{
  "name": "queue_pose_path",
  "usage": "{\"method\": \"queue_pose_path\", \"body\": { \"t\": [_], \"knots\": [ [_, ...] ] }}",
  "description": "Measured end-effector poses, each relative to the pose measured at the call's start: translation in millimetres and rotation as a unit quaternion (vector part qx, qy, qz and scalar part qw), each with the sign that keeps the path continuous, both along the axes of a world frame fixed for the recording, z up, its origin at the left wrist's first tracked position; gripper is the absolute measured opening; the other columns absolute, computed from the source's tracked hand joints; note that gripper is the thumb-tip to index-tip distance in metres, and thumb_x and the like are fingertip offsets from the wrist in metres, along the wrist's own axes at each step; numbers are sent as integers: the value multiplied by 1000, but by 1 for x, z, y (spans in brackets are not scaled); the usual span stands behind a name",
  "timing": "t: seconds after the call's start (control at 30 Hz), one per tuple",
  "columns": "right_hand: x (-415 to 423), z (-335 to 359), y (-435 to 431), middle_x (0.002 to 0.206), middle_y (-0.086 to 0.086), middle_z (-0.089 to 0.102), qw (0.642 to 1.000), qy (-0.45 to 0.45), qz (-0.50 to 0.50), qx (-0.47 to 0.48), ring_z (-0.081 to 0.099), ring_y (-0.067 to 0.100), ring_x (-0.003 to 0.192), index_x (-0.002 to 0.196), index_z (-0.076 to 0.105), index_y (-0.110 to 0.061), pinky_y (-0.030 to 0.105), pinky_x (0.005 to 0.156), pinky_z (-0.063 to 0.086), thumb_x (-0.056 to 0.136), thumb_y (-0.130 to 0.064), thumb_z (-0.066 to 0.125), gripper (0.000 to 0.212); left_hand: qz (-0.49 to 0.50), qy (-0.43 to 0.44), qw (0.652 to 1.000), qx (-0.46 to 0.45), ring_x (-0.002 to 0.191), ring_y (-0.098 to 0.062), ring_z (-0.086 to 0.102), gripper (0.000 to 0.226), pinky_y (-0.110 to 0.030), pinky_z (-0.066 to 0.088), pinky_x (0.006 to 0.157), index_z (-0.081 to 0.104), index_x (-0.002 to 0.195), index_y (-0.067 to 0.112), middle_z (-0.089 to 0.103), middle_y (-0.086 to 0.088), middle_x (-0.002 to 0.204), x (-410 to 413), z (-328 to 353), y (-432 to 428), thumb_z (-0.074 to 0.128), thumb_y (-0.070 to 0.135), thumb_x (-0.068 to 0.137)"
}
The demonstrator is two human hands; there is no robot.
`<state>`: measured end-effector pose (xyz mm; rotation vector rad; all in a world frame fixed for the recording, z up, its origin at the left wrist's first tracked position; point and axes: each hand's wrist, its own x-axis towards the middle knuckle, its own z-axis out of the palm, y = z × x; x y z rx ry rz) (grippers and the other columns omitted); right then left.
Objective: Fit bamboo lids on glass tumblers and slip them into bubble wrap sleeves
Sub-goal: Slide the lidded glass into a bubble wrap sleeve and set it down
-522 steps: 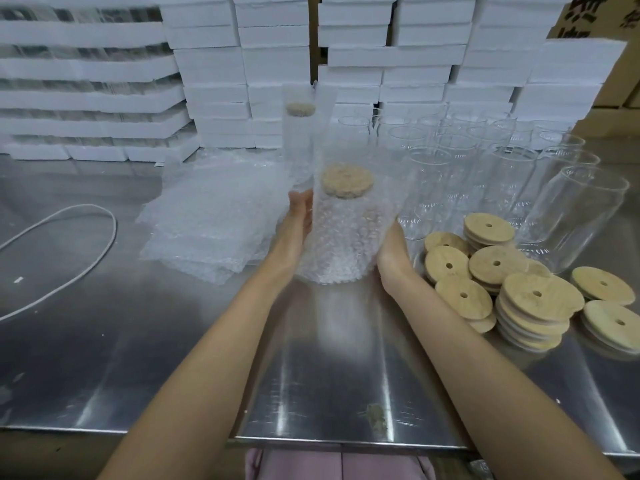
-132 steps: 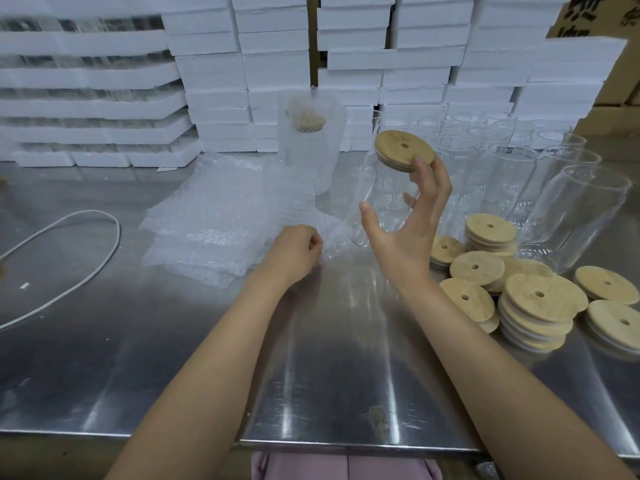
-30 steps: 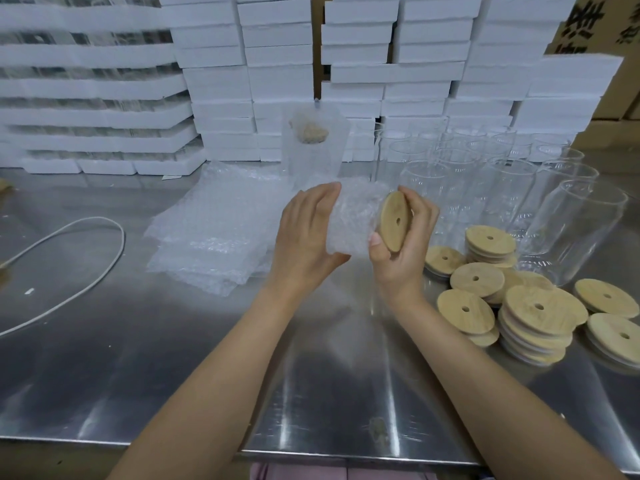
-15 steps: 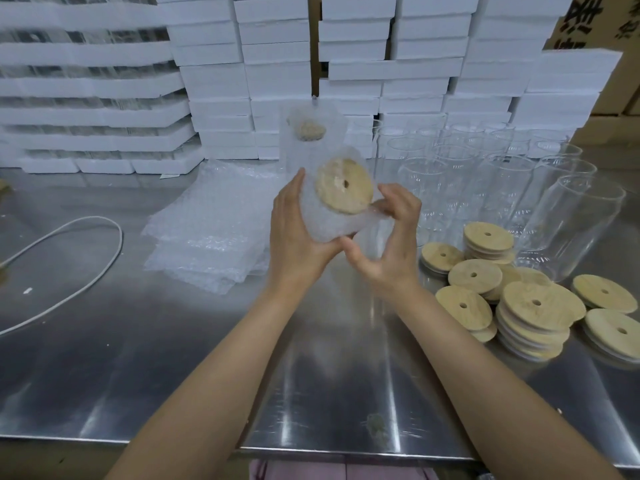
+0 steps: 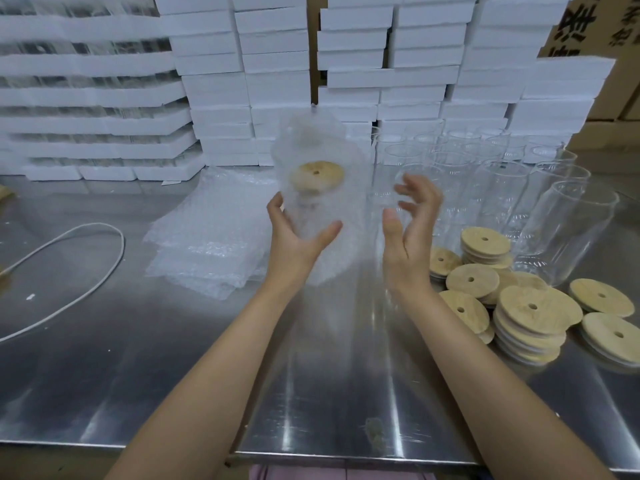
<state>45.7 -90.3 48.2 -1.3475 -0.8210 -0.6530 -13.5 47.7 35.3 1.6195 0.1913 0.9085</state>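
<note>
The left hand (image 5: 294, 237) gripped the tumbler (image 5: 322, 216) in its bubble wrap sleeve (image 5: 346, 188) between thumb and fingers, with the lid (image 5: 317, 174) just above them. The right hand (image 5: 408, 230) was beside it, not touching, its fingers loosely spread and holding nothing. The spare lids (image 5: 533, 313) lay to the right of those fingers.

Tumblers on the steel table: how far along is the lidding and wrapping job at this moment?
Done: one wrapped tumbler stands at the back. In hand: the left hand holds a lidded tumbler already inside its sleeve; the right hand is open beside it. Left: many bare glasses, piled lids and a stack of sleeves wait on the table.
</note>
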Motion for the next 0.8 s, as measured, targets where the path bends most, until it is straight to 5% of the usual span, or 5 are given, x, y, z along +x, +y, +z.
{"method": "queue_pose_path", "body": {
  "t": [0.13, 0.27, 0.43, 0.6, 0.8],
  "knots": [
    [3, -3, -1, 131, -13, 50, 950, 215, 169, -150, 48, -14, 114, 137, 45, -24, 25, 105, 38, 96, -46, 50, 47, -125, -18, 980, -152, 115, -29, 60, 78, -47, 49, 97, 42, 131, 6, 60, -15, 123, 1, 4, 4, 68, 48, 71],
    [2, -6, 3, 111, -8, 68, 919, 287, 223, -153, 63, 10, 109, 111, 63, -26, 37, 99, 49, 88, -45, 58, 30, -175, 35, 966, -187, 103, -32, 66, 70, -42, 54, 83, 50, 131, -2, 67, -17, 110, 1, 2, 9, 63, 42, 78],
    [6, -4, 2, 107, 2, 72, 925, 300, 222, -73, 67, 15, 103, 107, 66, -15, 30, 88, 55, 91, -22, 63, 18, -172, 87, 945, -265, 118, -34, 58, 78, -51, 40, 108, 60, 128, 8, 63, -19, 125, 4, 5, 6, 64, 51, 64],
    [7, -4, 5, 82, -7, 61, 935, 309, 172, -26, 59, -10, 70, 93, 59, -16, 9, 69, 46, 96, -3, 56, 13, -149, 48, 962, -224, 114, -27, 61, 41, -41, 46, 103, 67, 111, 12, 68, -12, 116, 6, 5, 10, 44, 35, 85],
    [6, -5, 4, 86, -13, 54, 930, 326, 164, -35, 52, -7, 75, 104, 54, -15, 15, 81, 40, 100, -24, 52, 10, -58, 37, 990, -119, 84, -9, 61, 26, -24, 48, 78, 67, 90, 12, 68, 2, 86, 8, 2, 14, 43, 15, 100]
  ]
}}
